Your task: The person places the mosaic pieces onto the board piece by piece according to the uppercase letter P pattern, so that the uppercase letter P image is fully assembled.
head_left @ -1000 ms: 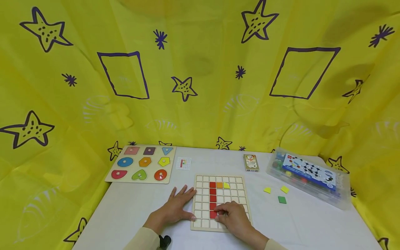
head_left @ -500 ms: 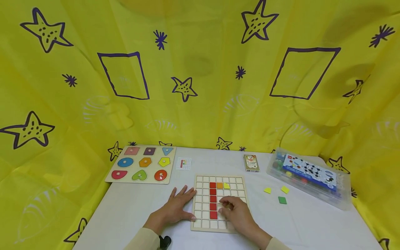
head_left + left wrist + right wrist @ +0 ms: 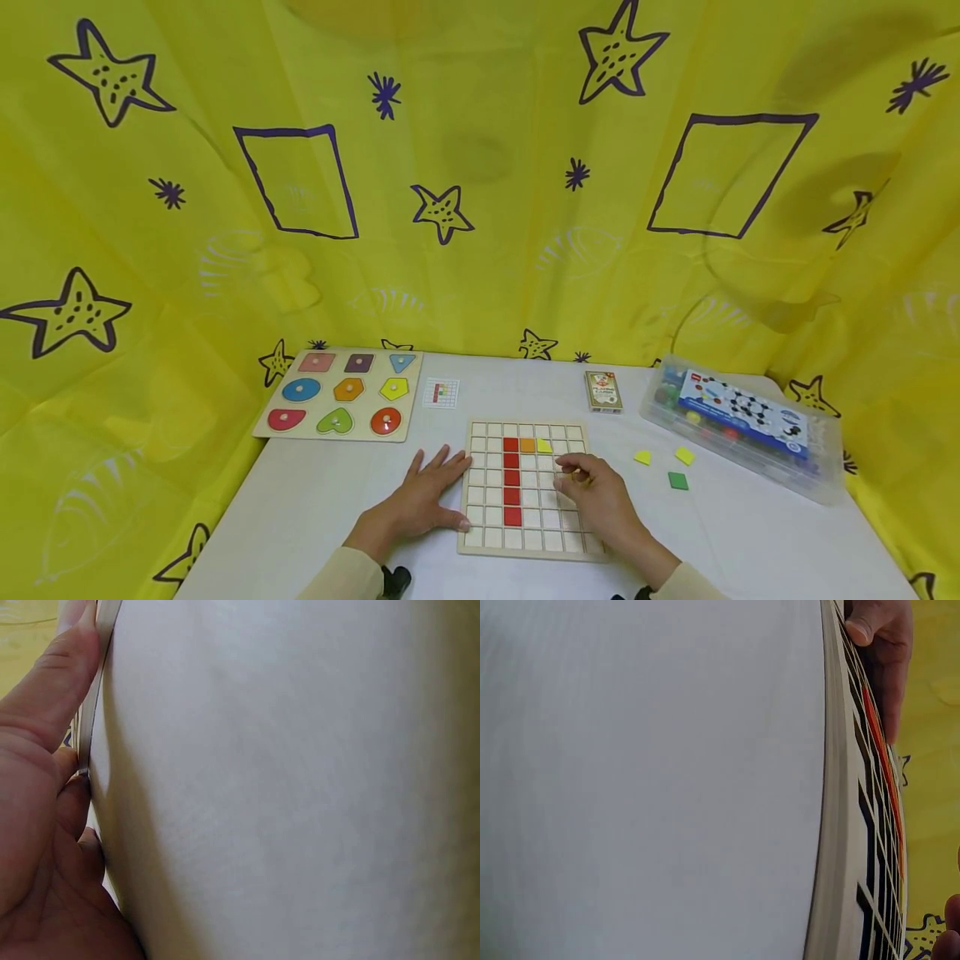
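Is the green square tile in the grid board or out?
Out. The green tile lies on the white tablecloth, right of the grid board and apart from it.

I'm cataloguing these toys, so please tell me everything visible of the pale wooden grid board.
The pale wood-look grid board is roughly square, with a plain rim and raised lines dividing it into small square cells. It lies flat on the white cloth. Five red square tiles form a column; beside the farthest are an orange square tile and then a small yellow tile. The left hand touches its left edge; the right hand is over its right side, contact unclear.
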`<state>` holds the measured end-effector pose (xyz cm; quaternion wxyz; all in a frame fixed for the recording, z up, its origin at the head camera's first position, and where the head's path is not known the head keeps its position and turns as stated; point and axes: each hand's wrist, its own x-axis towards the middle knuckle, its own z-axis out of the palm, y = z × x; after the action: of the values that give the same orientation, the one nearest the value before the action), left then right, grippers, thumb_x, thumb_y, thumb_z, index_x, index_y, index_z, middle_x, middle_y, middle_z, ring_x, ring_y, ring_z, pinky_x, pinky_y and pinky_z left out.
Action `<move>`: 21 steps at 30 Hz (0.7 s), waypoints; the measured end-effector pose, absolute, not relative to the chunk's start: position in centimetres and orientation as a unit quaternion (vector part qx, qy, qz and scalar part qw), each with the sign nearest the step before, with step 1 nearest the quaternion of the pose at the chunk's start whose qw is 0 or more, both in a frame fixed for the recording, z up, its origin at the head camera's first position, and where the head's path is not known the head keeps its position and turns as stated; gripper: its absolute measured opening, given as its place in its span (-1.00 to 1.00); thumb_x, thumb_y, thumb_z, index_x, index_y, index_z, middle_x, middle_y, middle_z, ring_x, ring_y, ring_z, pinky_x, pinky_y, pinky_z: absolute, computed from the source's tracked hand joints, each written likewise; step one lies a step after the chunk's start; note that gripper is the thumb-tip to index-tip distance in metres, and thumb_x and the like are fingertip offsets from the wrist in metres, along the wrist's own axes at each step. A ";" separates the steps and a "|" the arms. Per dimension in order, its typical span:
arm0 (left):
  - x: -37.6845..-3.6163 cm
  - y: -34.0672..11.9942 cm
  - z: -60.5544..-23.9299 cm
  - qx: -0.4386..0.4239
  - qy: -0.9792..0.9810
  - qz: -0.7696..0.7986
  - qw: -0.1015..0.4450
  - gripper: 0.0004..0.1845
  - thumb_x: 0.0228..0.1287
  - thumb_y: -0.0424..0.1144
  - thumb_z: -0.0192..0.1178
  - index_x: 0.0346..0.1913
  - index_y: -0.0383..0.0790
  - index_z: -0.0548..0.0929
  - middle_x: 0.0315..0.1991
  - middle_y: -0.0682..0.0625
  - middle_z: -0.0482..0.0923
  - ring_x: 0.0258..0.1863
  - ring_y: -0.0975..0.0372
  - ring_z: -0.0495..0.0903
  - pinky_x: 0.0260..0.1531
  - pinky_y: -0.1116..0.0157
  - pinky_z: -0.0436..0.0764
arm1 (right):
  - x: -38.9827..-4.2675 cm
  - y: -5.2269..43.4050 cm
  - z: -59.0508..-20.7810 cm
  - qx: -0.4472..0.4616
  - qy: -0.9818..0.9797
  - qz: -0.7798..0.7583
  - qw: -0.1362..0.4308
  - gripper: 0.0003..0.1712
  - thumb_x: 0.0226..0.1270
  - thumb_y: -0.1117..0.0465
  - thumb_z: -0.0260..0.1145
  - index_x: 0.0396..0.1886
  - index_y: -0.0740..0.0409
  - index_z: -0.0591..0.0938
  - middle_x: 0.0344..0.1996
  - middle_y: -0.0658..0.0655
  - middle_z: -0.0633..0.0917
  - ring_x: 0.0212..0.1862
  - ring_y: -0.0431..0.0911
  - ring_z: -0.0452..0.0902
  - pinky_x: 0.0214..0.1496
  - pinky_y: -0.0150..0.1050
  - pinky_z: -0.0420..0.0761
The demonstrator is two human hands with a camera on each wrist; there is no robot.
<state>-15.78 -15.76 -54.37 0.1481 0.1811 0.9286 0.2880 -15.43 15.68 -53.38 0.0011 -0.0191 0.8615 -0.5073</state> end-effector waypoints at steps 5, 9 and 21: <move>-15.7 -15.7 -54.2 0.180 0.928 0.291 0.148 0.09 0.05 0.14 0.58 0.64 -0.07 0.31 0.67 0.00 0.22 0.72 -0.06 -0.05 0.68 -0.21 -0.33 | -15.9 17.6 -53.3 0.001 0.871 -0.492 -0.003 -0.67 0.35 0.29 0.50 0.09 0.10 0.76 -0.06 0.09 0.72 -0.12 -0.13 0.45 -0.17 -0.39 0.51; -15.6 -15.8 -54.2 0.178 0.928 0.292 0.148 0.09 0.05 0.14 0.58 0.64 -0.07 0.31 0.67 0.01 0.21 0.72 -0.06 -0.05 0.68 -0.21 -0.34 | -16.2 19.1 -53.2 0.013 0.878 -0.478 -0.012 -0.66 0.36 0.29 0.49 0.12 0.11 0.75 -0.05 0.11 0.71 -0.11 -0.12 0.46 -0.18 -0.38 0.51; -15.8 -16.0 -54.4 0.189 0.927 0.292 0.142 0.10 0.05 0.12 0.58 0.63 -0.11 0.31 0.67 -0.03 0.21 0.72 -0.08 -0.04 0.67 -0.22 -0.33 | -16.2 24.4 -53.2 0.026 0.898 -0.437 -0.040 -0.62 0.40 0.21 0.49 0.17 0.14 0.73 0.03 0.16 0.78 -0.10 -0.26 0.45 -0.19 -0.39 0.55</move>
<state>-15.77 -15.99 -54.39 0.1425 0.1888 0.9268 0.2919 -16.15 24.39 -53.18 -0.0403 0.0258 0.8983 -0.4368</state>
